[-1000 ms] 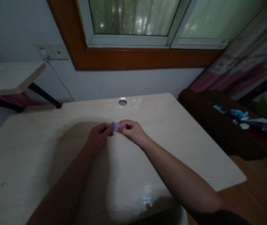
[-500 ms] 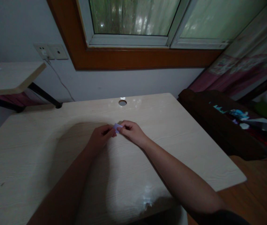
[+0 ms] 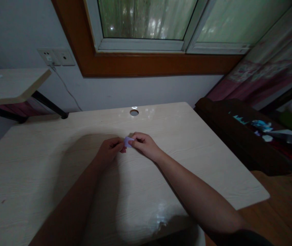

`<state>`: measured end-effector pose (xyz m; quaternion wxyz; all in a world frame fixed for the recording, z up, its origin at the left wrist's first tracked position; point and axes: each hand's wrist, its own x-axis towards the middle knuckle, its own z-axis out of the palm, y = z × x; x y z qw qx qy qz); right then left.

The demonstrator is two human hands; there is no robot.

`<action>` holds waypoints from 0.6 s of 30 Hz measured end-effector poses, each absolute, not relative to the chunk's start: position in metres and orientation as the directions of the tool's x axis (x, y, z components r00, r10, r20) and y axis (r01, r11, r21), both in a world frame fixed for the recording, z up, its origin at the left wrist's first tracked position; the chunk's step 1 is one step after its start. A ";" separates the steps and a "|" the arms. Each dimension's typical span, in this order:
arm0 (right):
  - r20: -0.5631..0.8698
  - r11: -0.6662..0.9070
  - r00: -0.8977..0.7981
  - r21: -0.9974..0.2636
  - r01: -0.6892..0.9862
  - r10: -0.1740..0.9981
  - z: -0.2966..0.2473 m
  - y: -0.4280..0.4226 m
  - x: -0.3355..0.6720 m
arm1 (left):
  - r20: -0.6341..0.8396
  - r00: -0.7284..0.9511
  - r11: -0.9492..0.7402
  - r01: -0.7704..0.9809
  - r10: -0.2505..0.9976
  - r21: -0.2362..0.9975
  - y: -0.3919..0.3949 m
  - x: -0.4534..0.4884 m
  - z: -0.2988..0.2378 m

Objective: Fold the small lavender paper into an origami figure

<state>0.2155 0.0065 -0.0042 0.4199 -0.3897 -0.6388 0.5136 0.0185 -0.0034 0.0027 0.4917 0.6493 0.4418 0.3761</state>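
Observation:
A small light-purple piece of folded paper (image 3: 128,141) is held between my two hands, just above or on the pale wood-grain table (image 3: 176,136). My right hand (image 3: 145,145) pinches its right side between thumb and fingers. On the left edge, my left hand (image 3: 110,148) is closed with thumb and fingertips at the paper. Something small and reddish (image 3: 123,149) shows beneath the left fingertips; I cannot tell whether it is part of the paper or a separate thing.
A round hole (image 3: 134,112) is in the table near its back edge. A raised shelf (image 3: 15,85) on black legs stands at the back left. Beyond the right edge sits a dark brown piece of furniture (image 3: 220,133) with items on it. A cord (image 3: 65,85) hangs from a wall socket.
The fingertips and the purple paper have shifted slightly, and a little more of the reddish piece shows under the left fingers. Both hands keep their pinch.

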 end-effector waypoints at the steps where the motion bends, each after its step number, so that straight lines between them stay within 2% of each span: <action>1: 0.130 0.158 -0.341 -0.986 0.057 0.931 -0.004 0.007 0.215 | 0.043 0.326 -0.110 0.191 0.945 0.975 -0.004 0.019 0.003; 6: 0.120 0.126 -0.317 -0.992 0.000 0.941 -0.005 0.008 0.216 | 0.021 0.324 -0.073 0.149 0.946 0.986 -0.005 0.018 0.005; 12: 0.035 0.012 -0.242 -0.995 -0.099 0.970 -0.008 0.012 0.217 | 0.048 0.252 -0.094 0.174 0.967 0.980 -0.004 0.016 0.010; 18: 0.077 0.059 -0.259 -0.995 -0.076 0.963 -0.005 0.009 0.216 | 0.093 0.243 -0.149 0.219 0.965 0.964 -0.003 0.018 0.006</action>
